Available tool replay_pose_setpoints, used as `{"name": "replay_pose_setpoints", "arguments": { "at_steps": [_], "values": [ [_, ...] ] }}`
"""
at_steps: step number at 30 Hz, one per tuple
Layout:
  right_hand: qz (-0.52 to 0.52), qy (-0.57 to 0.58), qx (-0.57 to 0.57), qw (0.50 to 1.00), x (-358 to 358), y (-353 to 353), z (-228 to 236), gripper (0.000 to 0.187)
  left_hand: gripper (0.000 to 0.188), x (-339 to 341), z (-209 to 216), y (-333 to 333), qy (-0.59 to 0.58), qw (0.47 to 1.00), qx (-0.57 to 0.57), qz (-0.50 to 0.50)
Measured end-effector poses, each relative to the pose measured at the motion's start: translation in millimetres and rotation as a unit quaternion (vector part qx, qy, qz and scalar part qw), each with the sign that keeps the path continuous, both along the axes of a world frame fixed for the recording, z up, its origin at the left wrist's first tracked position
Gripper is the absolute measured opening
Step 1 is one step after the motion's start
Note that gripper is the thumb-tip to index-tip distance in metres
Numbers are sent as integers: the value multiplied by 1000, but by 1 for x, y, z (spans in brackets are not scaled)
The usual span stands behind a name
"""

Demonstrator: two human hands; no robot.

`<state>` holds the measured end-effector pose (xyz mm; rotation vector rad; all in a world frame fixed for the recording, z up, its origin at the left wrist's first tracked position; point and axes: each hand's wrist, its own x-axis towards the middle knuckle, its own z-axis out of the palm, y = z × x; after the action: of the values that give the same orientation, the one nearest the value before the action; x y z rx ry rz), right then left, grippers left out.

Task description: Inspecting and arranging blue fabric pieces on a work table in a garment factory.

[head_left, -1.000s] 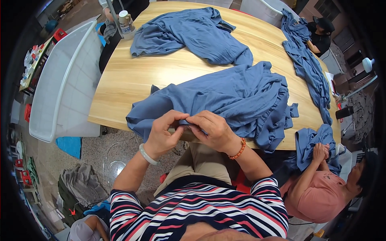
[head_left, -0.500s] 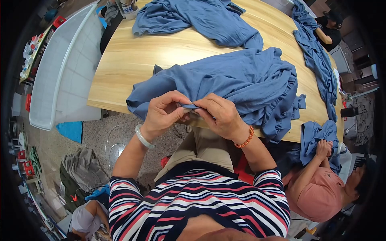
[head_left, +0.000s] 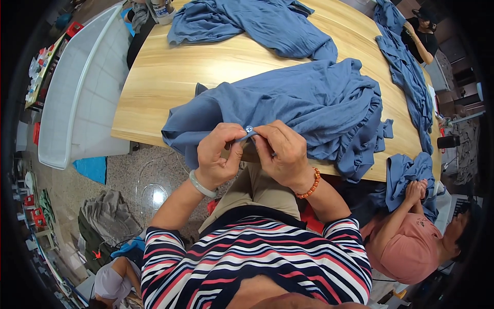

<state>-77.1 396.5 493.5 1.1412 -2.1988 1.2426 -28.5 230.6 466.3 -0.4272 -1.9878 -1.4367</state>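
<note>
A blue garment (head_left: 288, 92) lies bunched over the near edge of the wooden table, gathered ruffles on its right side. My left hand (head_left: 218, 152) pinches one part of its edge between thumb and forefinger. Close beside it, my right hand (head_left: 282, 152) pinches the same edge. Between the two sets of fingertips a small pale round button (head_left: 249, 129) shows on the cloth. A short strip of the edge is stretched from hand to hand.
More blue garments lie on the wooden table (head_left: 149, 82), at the far side (head_left: 252, 26) and along the right (head_left: 406, 77). A large white tub (head_left: 77, 92) stands left. A person in pink (head_left: 406, 242) handles blue cloth at right; another in black (head_left: 424, 38) is farther off.
Both hands have shifted slightly and their fingertips have drawn apart. The button, hidden before, now shows between them. At the far right, the person in black has raised an arm.
</note>
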Motion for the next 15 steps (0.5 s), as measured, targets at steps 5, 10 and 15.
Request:
{"name": "replay_pose_setpoints", "arguments": {
  "at_steps": [5, 10, 15],
  "values": [
    [-41, 62, -2, 997, -1, -3, 2, 20, 24, 0, 8, 4, -17, 999, -42, 26],
    [34, 92, 45, 994, -8, 0, 2, 23, 23, 0, 20, 1, -139, 990, -31, 23],
    [35, 0, 18, 999, -22, 6, 0, 17, 22, -22, 11, -22, -98, 965, -208, 126]
  ]
}}
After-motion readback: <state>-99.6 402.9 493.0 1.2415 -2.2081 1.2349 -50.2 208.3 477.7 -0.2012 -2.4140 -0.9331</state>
